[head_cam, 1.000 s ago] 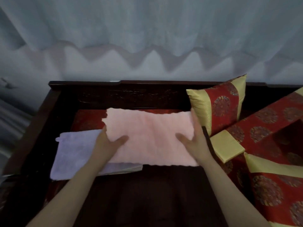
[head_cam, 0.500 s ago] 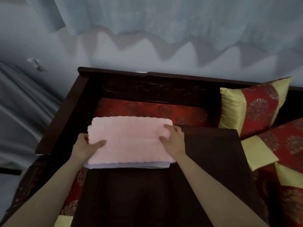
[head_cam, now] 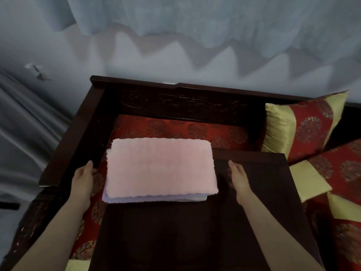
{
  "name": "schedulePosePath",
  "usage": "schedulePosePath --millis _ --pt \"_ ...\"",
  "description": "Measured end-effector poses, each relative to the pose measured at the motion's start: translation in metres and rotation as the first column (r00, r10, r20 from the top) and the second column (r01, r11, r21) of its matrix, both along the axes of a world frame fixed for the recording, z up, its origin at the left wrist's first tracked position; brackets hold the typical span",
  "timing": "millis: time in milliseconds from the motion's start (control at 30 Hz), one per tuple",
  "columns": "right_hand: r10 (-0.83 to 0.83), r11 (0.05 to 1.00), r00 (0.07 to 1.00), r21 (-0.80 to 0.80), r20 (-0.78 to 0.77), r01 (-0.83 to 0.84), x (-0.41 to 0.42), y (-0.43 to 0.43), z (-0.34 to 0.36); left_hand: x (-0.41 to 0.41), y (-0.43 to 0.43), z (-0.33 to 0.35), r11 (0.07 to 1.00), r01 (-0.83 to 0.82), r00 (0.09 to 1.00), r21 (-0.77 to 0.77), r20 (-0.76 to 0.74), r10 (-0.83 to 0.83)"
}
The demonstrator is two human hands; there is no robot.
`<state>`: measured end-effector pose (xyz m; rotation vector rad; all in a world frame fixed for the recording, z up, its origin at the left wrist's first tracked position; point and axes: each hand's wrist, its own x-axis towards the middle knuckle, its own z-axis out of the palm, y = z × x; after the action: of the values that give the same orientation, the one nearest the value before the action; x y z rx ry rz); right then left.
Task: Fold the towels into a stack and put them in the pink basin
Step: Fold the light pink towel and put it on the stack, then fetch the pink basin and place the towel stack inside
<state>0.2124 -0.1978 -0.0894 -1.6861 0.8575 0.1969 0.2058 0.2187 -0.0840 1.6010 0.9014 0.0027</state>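
Stack, two folded towels: pink towel (head_cam: 160, 167) over lilac towel (head_cam: 152, 198), on the worktop (head_cam: 195, 231) between the hands, left hand (head_cam: 83, 180) and right hand (head_cam: 239, 178) both flat-fingered, just beside it, holding nothing; likely fault: an uneven lift slides the layers askew or springs the folds; pink basin not in view.

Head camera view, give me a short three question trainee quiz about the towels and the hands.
1. True or false: the folded pink terry towel lies on top of the folded pale lavender towel.
2. The left hand and right hand are: A) gripping the stack; B) open, one at each side of it, not touching it; C) pressing down on its top.
3. Short answer: is the pink basin in view?
Key: 1 true; 2 B; 3 no.
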Motion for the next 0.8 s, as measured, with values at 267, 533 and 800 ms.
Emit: schedulePosePath --millis 267,533,800 --pt "0.334 0.473 0.839 -0.694 -0.430 -0.543 -0.096 -0.071 -0.014 -0.067 -0.059 0.024 0.453 0.281 0.824 0.846 0.030 -0.566" --pt "0.135 0.489 0.934 -0.798 -0.331 -0.353 -0.177 -0.194 0.062 -0.036 -0.276 0.074 0.061 0.510 0.356 0.858 -0.146 -0.923" --pt "-0.150 0.488 0.970 -0.868 -0.191 -0.096 -0.375 -0.396 0.141 -0.151 -0.590 0.133 -0.122 0.458 -0.073 0.880 -0.100 -0.992"
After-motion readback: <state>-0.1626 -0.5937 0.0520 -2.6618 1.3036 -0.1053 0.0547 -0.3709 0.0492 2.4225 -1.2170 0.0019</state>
